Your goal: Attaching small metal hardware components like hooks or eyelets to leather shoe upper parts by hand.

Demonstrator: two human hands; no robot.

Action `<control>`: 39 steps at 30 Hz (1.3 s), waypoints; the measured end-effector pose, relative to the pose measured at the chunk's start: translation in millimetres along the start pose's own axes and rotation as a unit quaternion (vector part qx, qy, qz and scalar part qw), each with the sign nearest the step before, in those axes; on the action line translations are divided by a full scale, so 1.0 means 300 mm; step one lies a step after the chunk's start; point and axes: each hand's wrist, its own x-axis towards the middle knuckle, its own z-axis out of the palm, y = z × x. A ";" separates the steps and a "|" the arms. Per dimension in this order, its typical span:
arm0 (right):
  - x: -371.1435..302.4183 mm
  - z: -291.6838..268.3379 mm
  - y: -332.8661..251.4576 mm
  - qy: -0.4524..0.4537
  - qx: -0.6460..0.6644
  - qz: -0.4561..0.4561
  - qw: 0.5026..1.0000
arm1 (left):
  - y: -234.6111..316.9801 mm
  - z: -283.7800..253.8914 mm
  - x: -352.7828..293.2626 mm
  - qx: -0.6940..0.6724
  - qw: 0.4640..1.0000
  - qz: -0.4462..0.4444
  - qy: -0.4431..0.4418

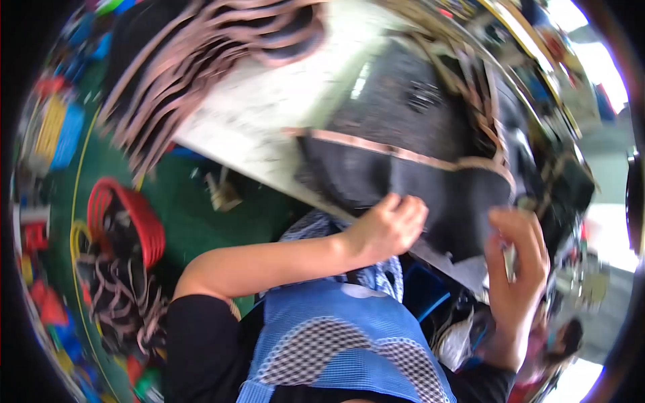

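1. The view looks down, tilted and blurred, at a person working at a white table (269, 101).
2. A black fabric piece (430, 181) with a tan strip (376, 146) across it lies on the table and hangs over the near edge.
3. The left hand (388, 225) is clenched on the fabric's lower edge, pinching it between fingers and thumb.
4. The right hand (517, 258) is beside the fabric's right end, fingers curled around a small pale thing; what it is cannot be told.
5. The two hands are near each other, with the fabric's hanging edge between them.
6. A stack of black pieces with tan edging (201, 60) lies fanned out at the table's far left end.
7. A red basket (134, 215) stands on the green floor (201, 221) to the left, with more black and tan pieces in it.
8. A blue mesh apron (322, 322) covers the person's front.
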 end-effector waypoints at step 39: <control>0.181 0.227 0.430 -0.386 0.188 0.345 0.834 | -0.020 -0.056 0.019 -0.077 0.996 0.022 -0.034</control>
